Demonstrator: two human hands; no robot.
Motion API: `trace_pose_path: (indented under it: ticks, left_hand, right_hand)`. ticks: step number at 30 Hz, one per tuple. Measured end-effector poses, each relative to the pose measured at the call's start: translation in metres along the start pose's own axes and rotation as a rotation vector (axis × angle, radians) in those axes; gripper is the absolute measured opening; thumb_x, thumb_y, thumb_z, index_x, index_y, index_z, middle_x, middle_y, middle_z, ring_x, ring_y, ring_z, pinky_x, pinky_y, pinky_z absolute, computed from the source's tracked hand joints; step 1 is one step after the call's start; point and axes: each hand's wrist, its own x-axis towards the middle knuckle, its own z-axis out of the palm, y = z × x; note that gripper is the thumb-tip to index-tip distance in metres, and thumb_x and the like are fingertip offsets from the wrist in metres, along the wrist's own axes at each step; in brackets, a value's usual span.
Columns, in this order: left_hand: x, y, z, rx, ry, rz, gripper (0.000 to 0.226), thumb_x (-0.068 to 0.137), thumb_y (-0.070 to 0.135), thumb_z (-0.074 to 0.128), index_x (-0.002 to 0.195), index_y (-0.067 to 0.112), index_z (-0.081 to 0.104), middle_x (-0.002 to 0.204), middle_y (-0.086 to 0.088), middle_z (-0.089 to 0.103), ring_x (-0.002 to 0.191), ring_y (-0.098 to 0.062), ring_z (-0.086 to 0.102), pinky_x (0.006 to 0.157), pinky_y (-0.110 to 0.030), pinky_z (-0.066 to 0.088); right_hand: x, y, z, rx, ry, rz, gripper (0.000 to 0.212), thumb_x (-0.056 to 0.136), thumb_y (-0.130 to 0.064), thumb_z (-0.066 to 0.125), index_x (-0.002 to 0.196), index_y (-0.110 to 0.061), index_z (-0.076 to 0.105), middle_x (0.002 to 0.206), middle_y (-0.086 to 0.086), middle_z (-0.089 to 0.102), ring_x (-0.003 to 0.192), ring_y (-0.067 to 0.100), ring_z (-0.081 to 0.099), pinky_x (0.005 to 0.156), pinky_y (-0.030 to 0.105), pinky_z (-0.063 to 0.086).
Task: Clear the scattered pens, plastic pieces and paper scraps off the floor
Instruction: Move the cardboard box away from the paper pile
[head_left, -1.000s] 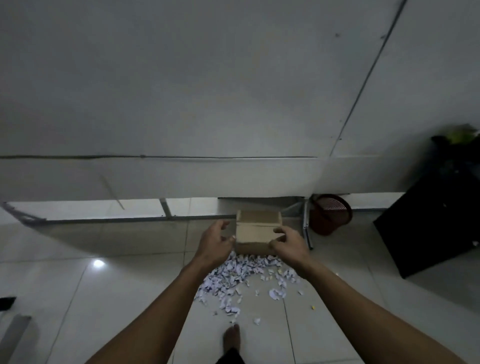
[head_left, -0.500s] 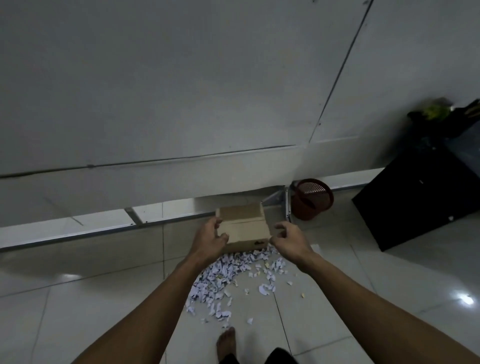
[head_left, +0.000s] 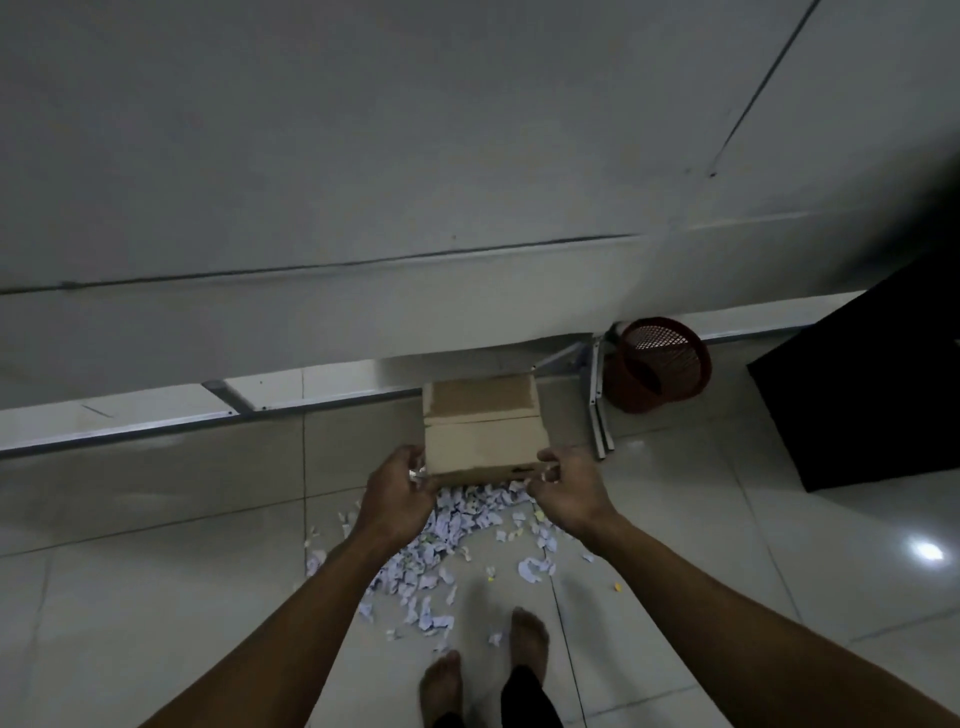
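In the head view, a plain cardboard box (head_left: 483, 434) with flat matte sides and a folded flap is seen at frame centre, gripped at its lower corners by the left hand (head_left: 402, 493) and the right hand (head_left: 569, 491), whose fingers are curled round the edges; whether it rests on the floor (head_left: 156, 571) or is held just above it cannot be told. Something small and pale seems to be pinched in the left fingers (head_left: 415, 470) too. Below the box, toward lower centre, a loose heap of paper scraps (head_left: 447, 540) is spread over glossy pale tiles, with strays reaching two bare feet (head_left: 485, 660). A red mesh basket (head_left: 660, 364) is tipped beside a metal desk leg at centre right. No pens can be made out. Being light and crumpled, the scraps could be scattered by a quick sweep of the box, or slid under its stiff edge rather than into it; tiny yellow bits (head_left: 617, 587) could be missed in the dim light.
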Motion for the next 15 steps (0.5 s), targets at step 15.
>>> trace_pose_path:
  ticks: [15]
  left_hand:
    - [0.239, -0.165, 0.164, 0.213, -0.013, -0.149, 0.063, 0.090, 0.023, 0.065, 0.143, 0.003, 0.038, 0.142, -0.019, 0.045, 0.128, -0.033, 0.046, 0.104, -0.033, 0.035]
  right_hand:
    - [0.282, 0.169, 0.091, -0.154, -0.025, 0.153, 0.059, 0.087, -0.023, 0.064, 0.139, -0.009, 0.042, 0.134, 0.016, 0.051, 0.119, 0.031, 0.052, 0.089, 0.026, 0.042]
